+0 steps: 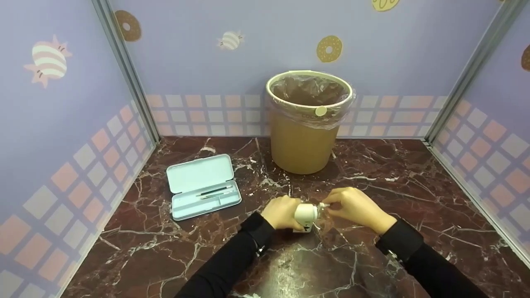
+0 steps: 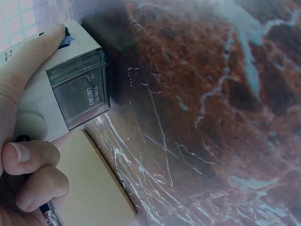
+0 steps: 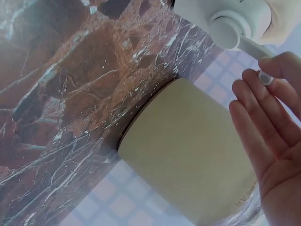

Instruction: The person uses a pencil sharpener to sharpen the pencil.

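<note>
My left hand [image 1: 283,212] grips a white hand-crank pencil sharpener [image 1: 305,213] from its left side. In the left wrist view, the sharpener's clear dark shavings drawer [image 2: 80,89] faces outward, with my thumb lying along the white casing. A dark pencil with a silver end [image 2: 51,214] shows under the curled fingers of that hand, partly hidden by them. My right hand [image 1: 355,207] pinches the end of the white crank handle [image 3: 254,48] between thumb and forefinger, its other fingers extended.
An open light blue pencil case [image 1: 201,171] lies to the left, with several slim pencils [image 1: 215,192] in its lower half. Behind the hands stands a tan waste bin [image 1: 304,145] with a clear liner. Patterned panels [image 1: 207,111] enclose the dark marbled tabletop [image 1: 165,248].
</note>
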Demonstrator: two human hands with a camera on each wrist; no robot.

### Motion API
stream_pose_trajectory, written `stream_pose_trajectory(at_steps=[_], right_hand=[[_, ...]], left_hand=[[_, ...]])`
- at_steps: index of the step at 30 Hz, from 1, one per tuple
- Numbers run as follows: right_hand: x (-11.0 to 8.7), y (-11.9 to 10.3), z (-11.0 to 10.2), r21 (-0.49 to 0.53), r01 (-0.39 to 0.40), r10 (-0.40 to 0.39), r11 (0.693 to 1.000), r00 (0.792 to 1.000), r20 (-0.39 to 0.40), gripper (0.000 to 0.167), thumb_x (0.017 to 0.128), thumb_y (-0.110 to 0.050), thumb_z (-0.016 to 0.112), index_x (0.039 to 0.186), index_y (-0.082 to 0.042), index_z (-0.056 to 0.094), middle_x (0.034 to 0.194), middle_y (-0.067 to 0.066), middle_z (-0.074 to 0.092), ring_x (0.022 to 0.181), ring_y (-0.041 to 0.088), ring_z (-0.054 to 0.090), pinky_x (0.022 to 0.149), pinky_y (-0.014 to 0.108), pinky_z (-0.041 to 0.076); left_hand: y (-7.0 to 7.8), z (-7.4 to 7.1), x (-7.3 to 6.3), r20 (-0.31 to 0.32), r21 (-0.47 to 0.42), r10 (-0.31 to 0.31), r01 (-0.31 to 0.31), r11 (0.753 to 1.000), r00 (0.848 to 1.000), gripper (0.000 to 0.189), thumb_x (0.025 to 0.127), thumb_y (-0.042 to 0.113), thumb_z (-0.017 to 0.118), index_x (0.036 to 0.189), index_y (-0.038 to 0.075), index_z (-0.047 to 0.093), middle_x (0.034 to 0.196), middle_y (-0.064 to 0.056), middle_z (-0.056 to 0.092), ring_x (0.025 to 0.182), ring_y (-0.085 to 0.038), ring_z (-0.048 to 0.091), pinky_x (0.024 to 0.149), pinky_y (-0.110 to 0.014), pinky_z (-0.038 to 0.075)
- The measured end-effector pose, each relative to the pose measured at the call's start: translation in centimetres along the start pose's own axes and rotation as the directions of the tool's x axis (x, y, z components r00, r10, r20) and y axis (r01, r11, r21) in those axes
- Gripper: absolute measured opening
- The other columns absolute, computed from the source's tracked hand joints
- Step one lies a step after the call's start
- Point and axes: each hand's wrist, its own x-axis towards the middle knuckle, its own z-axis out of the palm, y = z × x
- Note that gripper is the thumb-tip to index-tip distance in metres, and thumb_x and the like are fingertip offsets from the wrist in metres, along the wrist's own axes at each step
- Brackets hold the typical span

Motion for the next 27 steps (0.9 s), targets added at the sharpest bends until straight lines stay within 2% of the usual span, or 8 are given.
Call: stream_pose_trajectory(at_steps=[7, 12, 17, 22, 27], right_hand=[[1.1, 1.0, 1.1, -0.071, -0.072, 0.070, 0.995, 0.997, -0.033, 0.011, 0.087, -0.011, 0.079, 0.097, -0.009, 0.081, 0.087, 0.003, 0.075, 0.074, 0.018, 0.072, 0.067, 0.034, 0.059], [1.4, 1.8, 2.5, -0.126, -0.096, 0.094, 0.987, 0.995, -0.027, 0.009, 0.086, -0.010, 0.079, 0.095, -0.009, 0.081, 0.086, 0.005, 0.074, 0.074, 0.021, 0.072, 0.068, 0.038, 0.060], [1.2, 2.5, 4.2, -0.136, -0.095, 0.099, 0.986, 0.995, 0.025, 0.008, 0.085, -0.009, 0.079, 0.092, -0.011, 0.081, 0.085, 0.005, 0.075, 0.076, 0.024, 0.073, 0.069, 0.041, 0.060], [0.9, 2.7, 5.4, -0.097, -0.078, 0.087, 0.992, 0.991, 0.098, 0.007, 0.079, -0.004, 0.079, 0.080, -0.010, 0.078, 0.076, 0.005, 0.074, 0.069, 0.022, 0.070, 0.063, 0.040, 0.058], [0.4, 2.4, 5.9, -0.067, -0.088, 0.097, 0.994, 0.986, 0.137, 0.019, 0.076, -0.005, 0.081, 0.065, -0.010, 0.067, 0.068, 0.003, 0.069, 0.060, 0.019, 0.064, 0.055, 0.037, 0.052]], left_hand=[[0.0, 0.0, -0.1, 0.005, -0.008, -0.004, 0.004, 1.000, 1.000, 0.050, 0.065, 0.037, 0.094, 0.100, 0.011, 0.071, 0.093, -0.003, 0.077, 0.081, -0.020, 0.071, 0.070, -0.033, 0.060], [0.1, 0.2, 0.0, 0.011, -0.008, -0.008, 0.008, 1.000, 1.000, 0.052, 0.065, 0.039, 0.094, 0.101, 0.011, 0.070, 0.093, -0.003, 0.077, 0.081, -0.020, 0.071, 0.069, -0.033, 0.059], [0.2, 0.3, 0.0, 0.002, 0.006, 0.001, -0.001, 1.000, 1.000, 0.052, 0.064, 0.040, 0.094, 0.101, 0.011, 0.070, 0.092, -0.002, 0.076, 0.081, -0.020, 0.071, 0.069, -0.034, 0.059], [0.2, 0.2, 0.1, -0.004, 0.004, 0.006, -0.006, 1.000, 1.000, 0.051, 0.064, 0.040, 0.094, 0.099, 0.011, 0.070, 0.091, -0.003, 0.077, 0.080, -0.021, 0.072, 0.068, -0.034, 0.059], [0.1, 0.0, 0.0, 0.010, -0.018, 0.002, -0.001, 1.000, 1.000, 0.051, 0.065, 0.038, 0.094, 0.100, 0.010, 0.070, 0.093, -0.003, 0.077, 0.080, -0.021, 0.072, 0.069, -0.034, 0.060]])
